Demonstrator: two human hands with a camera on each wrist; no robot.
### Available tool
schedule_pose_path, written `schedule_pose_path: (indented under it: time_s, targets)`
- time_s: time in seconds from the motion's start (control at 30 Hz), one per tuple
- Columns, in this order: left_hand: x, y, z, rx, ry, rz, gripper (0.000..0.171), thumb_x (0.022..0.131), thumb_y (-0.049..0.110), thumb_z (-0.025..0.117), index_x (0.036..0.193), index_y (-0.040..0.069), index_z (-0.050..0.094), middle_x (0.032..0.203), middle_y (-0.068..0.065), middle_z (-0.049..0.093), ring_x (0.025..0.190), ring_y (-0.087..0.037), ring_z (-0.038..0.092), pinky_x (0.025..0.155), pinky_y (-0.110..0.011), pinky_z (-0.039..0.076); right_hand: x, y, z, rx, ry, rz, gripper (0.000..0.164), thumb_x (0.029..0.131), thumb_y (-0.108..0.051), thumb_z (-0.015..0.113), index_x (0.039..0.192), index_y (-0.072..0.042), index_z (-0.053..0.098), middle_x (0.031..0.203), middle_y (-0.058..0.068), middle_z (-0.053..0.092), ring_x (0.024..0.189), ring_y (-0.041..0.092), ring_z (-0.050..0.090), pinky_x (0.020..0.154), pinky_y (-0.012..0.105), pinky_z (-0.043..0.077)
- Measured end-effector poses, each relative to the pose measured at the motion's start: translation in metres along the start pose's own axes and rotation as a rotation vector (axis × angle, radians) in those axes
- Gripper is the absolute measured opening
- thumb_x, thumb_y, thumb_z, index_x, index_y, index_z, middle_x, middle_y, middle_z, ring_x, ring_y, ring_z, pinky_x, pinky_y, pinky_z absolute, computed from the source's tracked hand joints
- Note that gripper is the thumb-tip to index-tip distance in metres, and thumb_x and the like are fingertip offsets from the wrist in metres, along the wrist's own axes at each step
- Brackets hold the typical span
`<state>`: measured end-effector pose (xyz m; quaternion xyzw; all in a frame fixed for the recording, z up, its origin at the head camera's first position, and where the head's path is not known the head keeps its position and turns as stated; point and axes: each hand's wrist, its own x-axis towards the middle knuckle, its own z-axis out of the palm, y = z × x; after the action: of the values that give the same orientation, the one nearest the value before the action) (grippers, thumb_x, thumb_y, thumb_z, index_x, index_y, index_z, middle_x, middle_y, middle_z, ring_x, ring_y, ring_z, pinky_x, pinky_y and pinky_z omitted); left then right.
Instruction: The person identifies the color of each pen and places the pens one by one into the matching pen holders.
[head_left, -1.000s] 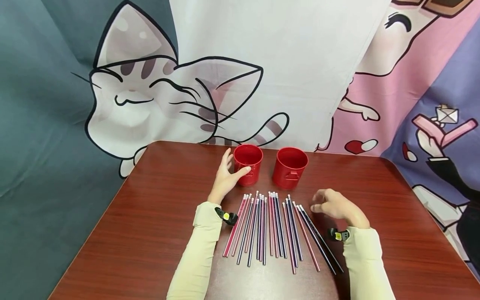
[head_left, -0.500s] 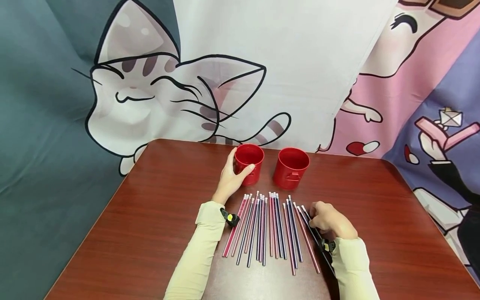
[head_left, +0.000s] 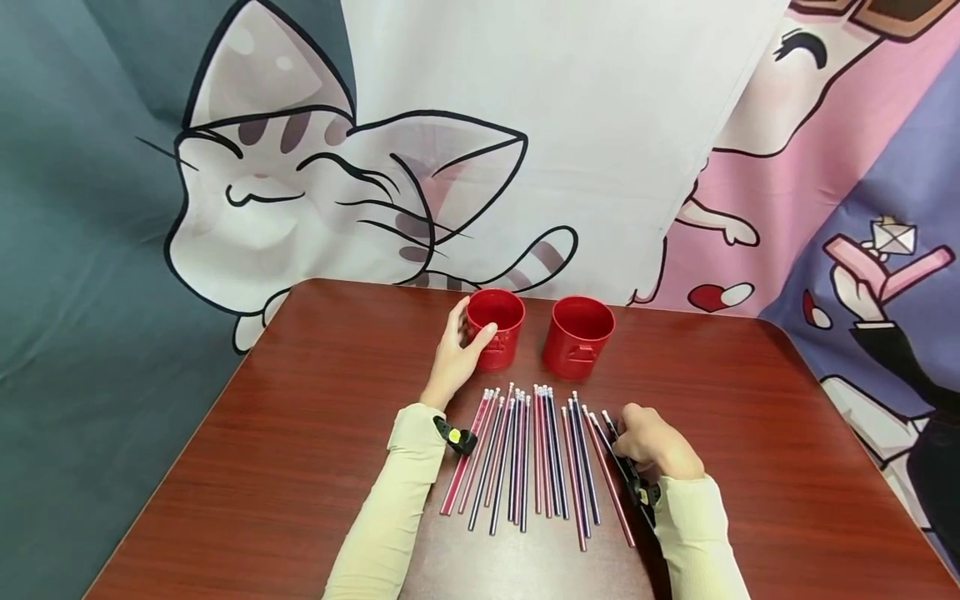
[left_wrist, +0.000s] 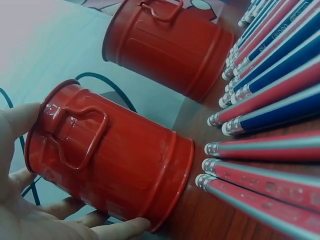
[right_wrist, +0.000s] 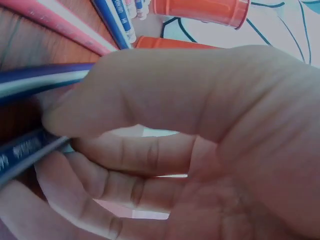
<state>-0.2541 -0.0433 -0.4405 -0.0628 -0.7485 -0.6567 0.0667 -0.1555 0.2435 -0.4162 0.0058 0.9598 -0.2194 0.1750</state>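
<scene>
Two red metal buckets with small side handles stand upright toward the back of the table. My left hand [head_left: 452, 357] holds the left bucket [left_wrist: 125, 155], its thumb near the rim and the other fingers along the far side. The right bucket [head_left: 579, 343] stands apart from it. Pink and dark blue pencils [left_wrist: 270, 97] with white erasers lie in a fanned row in front. At the row's right end, my right hand [head_left: 656, 442] pinches a dark blue pencil [right_wrist: 22, 152] between thumb and fingers. Part of that pencil is hidden by the hand.
Another dark blue pencil [right_wrist: 45, 80] lies right beside the pinched one. The brown wooden table [head_left: 300, 433] extends to both sides. A cloth backdrop [head_left: 600, 150] with cartoon cats hangs behind its back edge.
My right hand has moved down and left onto the rightmost dark blue pencils and now pinches one. My left hand has closed in around the left bucket.
</scene>
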Motion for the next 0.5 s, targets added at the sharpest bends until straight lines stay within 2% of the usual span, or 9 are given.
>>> schedule_pose_path:
  time_s: [0.13,0.3,0.5]
  targets:
    - [-0.005,0.012,-0.002,-0.051,-0.019,-0.002,0.068,0.085,0.03,0.064,0.143,0.02,0.029,0.14,-0.007,0.039,0.127,-0.027,0.038,0.101,-0.046,0.035,-0.002,0.0,-0.003,-0.003,0.0,-0.038,0.008,0.064,0.001,0.061,0.066,-0.004,0.055,0.058,0.006,0.05,0.041,0.015,0.048,0.039,0.027,0.042]
    - [-0.011,0.023,-0.002,-0.058,-0.035,0.017,0.067,0.087,0.023,0.062,0.143,0.012,0.027,0.14,-0.017,0.037,0.125,-0.036,0.038,0.1,-0.052,0.035,-0.008,-0.002,-0.014,0.009,0.056,-0.186,0.01,0.071,-0.001,0.064,0.078,-0.003,0.057,0.065,0.004,0.053,0.05,0.015,0.051,0.049,0.028,0.044]
    - [-0.002,0.003,0.0,-0.045,-0.013,0.005,0.068,0.085,0.034,0.063,0.143,0.024,0.029,0.139,-0.008,0.039,0.125,-0.031,0.04,0.099,-0.047,0.037,-0.008,-0.008,-0.022,0.149,0.168,-0.357,0.015,0.076,0.0,0.063,0.089,-0.003,0.056,0.072,0.003,0.056,0.062,0.014,0.053,0.056,0.025,0.047]
